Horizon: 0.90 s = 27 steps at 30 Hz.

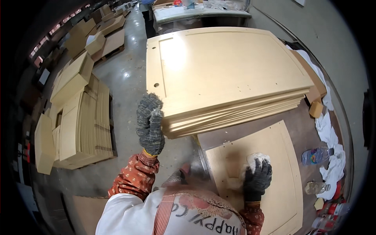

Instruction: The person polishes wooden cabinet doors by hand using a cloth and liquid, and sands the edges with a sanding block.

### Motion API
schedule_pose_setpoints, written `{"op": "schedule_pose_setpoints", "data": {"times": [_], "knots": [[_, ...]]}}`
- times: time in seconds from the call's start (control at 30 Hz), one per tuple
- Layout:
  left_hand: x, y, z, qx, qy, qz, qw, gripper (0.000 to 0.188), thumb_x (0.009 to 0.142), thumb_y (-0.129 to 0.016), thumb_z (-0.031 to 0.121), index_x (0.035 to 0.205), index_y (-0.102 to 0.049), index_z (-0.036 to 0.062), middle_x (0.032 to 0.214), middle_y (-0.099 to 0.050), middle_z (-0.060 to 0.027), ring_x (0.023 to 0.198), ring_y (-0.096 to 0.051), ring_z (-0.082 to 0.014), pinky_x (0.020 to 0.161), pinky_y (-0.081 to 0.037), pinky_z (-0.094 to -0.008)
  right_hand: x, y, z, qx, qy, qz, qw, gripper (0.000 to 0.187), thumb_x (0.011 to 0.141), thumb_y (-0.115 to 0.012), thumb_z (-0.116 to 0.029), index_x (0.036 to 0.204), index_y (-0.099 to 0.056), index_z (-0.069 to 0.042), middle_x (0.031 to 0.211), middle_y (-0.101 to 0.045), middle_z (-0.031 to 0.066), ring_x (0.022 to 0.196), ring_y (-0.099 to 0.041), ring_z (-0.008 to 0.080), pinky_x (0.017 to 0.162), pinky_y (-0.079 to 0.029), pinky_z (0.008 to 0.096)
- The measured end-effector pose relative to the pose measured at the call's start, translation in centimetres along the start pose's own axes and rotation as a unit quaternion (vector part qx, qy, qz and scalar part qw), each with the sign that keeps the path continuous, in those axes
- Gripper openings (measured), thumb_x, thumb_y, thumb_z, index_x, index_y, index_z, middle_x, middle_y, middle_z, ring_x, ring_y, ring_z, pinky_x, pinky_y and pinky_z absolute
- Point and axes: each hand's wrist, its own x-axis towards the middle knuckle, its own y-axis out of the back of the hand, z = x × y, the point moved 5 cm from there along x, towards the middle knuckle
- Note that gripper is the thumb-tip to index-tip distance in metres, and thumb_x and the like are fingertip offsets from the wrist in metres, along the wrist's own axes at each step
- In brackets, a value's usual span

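My right hand (257, 182), in a dark grey glove, presses a bunched white cloth (258, 157) onto a cream door panel (280, 188) lying on the brown worktable. The panel has a raised border and small dark specks. My left hand (150, 125), in a grey knitted glove, is up beside the near left corner of a stack of cream panels (231, 66). Its fingers are curled together; whether anything is inside them is hidden. The top panel of that stack has two round holes near its left edge and glares under the light.
Clear bottles (316, 156) and crumpled white cloths (326, 131) lie along the table's right side, with a yellow block (315, 109) by the stack. Flattened cardboard boxes (84, 121) stand on pallets at left. Behind the stack is a white-topped bench (203, 15); a grey wall is at right.
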Motion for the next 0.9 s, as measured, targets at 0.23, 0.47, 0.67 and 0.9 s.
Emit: {"op": "schedule_pose_setpoints", "data": {"times": [0.23,0.47,0.67,0.9], "knots": [[0.3,0.5,0.9,0.087,-0.089,-0.031,0.992,0.023,0.094,-0.061,0.009,0.114,-0.069,0.0028,0.122,-0.066,-0.0134,0.129,-0.05,-0.0345,0.113,-0.032,-0.0475,9.9,6.0,3.5,0.384,-0.125,0.125,0.906,0.038,0.092,-0.061,-0.017,0.127,-0.059,-0.002,0.126,-0.064,0.0159,0.114,-0.061,0.0293,0.099,-0.047,0.0392],[0.4,0.4,1.3,0.081,-0.113,-0.05,0.989,0.026,0.093,-0.061,0.012,0.117,-0.067,0.0026,0.122,-0.066,-0.0126,0.129,-0.05,-0.033,0.113,-0.032,-0.0485,22.7,14.7,-16.2,0.206,0.324,0.148,0.911,0.034,0.093,-0.063,-0.026,0.122,-0.063,-0.01,0.125,-0.058,0.0151,0.113,-0.06,0.0298,0.094,-0.053,0.0409],[0.3,0.5,1.5,0.152,-0.077,-0.076,0.982,0.025,0.089,-0.062,0.012,0.112,-0.07,0.0041,0.122,-0.065,-0.016,0.128,-0.05,-0.0412,0.111,-0.033,-0.0526,26.5,8.5,-27.8,0.131,0.468,-0.046,0.873,0.037,0.089,-0.058,-0.022,0.123,-0.06,-0.007,0.128,-0.056,0.018,0.117,-0.054,0.0347,0.101,-0.041,0.0447],[0.4,0.2,1.3,0.176,-0.063,-0.14,0.972,0.025,0.087,-0.062,0.019,0.104,-0.071,0.0026,0.117,-0.065,-0.0165,0.124,-0.05,-0.0452,0.108,-0.033,-0.0578,34.9,5.9,-33.0,0.117,0.488,-0.068,0.863,0.038,0.083,-0.065,-0.023,0.118,-0.062,-0.01,0.123,-0.061,0.014,0.114,-0.058,0.0351,0.093,-0.047,0.0471]]}}
